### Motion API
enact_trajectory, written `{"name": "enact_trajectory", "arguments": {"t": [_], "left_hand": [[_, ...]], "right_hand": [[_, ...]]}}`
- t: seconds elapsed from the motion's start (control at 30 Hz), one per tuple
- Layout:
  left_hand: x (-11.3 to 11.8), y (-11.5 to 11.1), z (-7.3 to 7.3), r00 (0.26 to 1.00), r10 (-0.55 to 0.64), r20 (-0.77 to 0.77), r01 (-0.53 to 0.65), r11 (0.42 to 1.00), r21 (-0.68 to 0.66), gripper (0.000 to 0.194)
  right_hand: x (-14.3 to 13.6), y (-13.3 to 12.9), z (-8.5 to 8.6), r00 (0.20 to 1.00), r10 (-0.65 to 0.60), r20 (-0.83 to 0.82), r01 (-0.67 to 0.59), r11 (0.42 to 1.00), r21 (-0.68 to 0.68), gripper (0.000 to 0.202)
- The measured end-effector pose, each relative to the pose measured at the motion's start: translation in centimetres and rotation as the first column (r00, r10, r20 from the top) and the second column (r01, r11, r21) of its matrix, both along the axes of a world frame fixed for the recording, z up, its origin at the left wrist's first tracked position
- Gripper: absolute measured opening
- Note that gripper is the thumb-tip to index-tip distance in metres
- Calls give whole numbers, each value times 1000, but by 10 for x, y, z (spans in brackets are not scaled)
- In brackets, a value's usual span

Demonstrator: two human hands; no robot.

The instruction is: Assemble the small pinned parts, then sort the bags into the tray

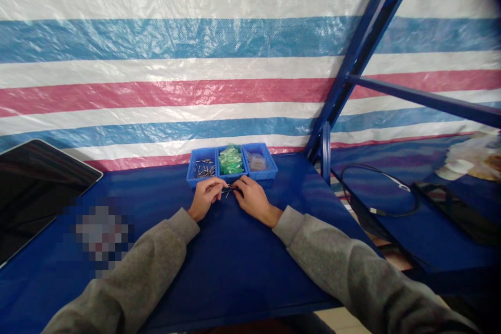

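My left hand (206,199) and my right hand (252,200) meet at the front of the blue bins, fingertips bent in toward each other. Between them are several thin, dark and silvery rod-like pieces (227,190), too small to name. Both hands are closed in a pinch at these pieces; the fingers hide part of them. Just beyond my left hand, the left bin (189,172) has slim metal pieces (205,171) inside. Green plastic pieces (230,159) fill the middle bin, and clear plastic pieces (257,162) lie in the right bin (274,171).
A dark-screened tablet or monitor (35,188) is at the left of the blue table (235,276). A pixelated patch covers something near it. On the right rise blue metal frame bars (352,68); beyond them lie a black cable (376,214), a dark flat object (454,209) and a plastic bag (477,154).
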State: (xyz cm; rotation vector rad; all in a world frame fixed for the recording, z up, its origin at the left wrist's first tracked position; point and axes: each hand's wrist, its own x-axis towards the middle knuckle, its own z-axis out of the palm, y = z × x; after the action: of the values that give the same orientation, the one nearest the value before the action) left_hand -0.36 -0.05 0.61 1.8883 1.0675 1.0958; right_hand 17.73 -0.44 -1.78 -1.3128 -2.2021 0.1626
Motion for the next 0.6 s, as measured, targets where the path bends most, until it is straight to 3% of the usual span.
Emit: {"name": "enact_trajectory", "arguments": {"t": [0.13, 0.23, 0.33, 0.6], "left_hand": [[3, -4, -2, 943, 229, -243, -160, 949, 273, 22], [4, -8, -6, 846, 324, -423, -126, 893, 433, 17], [5, -10, -8, 776, 313, -548, -24, 882, 470, 15], [5, -8, -11, 694, 296, -656, 45, 892, 450, 18]], "right_hand": [[3, -1, 3, 988, -126, 89, 133, 988, -79, 13], [4, -1, 4, 980, -146, 138, 158, 984, -83, 12], [3, 0, 4, 973, -157, 168, 172, 982, -77, 16], [0, 2, -1, 957, -201, 209, 222, 972, -79, 14]]}}
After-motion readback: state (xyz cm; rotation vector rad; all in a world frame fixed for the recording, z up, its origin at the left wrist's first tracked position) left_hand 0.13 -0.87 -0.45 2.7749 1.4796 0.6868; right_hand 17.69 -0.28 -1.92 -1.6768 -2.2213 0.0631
